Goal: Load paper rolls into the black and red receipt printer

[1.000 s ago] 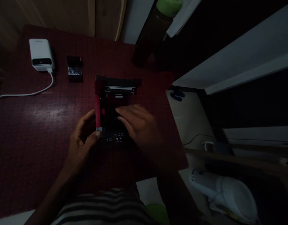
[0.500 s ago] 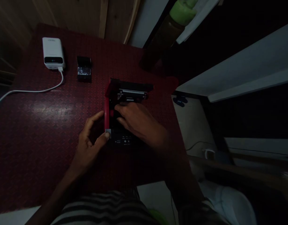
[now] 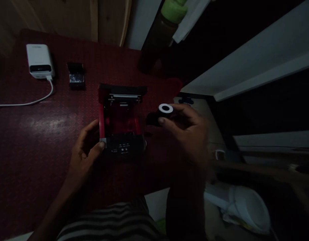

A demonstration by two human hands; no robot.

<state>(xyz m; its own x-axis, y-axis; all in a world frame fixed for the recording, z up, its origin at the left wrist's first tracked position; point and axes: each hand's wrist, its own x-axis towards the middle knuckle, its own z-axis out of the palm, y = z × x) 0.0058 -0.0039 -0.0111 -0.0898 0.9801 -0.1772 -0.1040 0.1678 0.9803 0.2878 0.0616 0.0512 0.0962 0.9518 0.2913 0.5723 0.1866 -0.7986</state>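
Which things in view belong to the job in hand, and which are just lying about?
Job:
open device, touched by the left hand
roll, in the right hand

Seemingly lying about:
power bank
cable
bottle
black item, purpose unclear

The scene is viewed by a camera worn on the head, pointed forward and steeply down at the table (image 3: 39, 167). The left hand (image 3: 85, 147) and the right hand (image 3: 190, 130) are seen from above, close by. The striped shirt (image 3: 109, 222) is caught at the near edge, wooden boards (image 3: 64, 20) at the far left, the floor (image 3: 207, 117) at the right.
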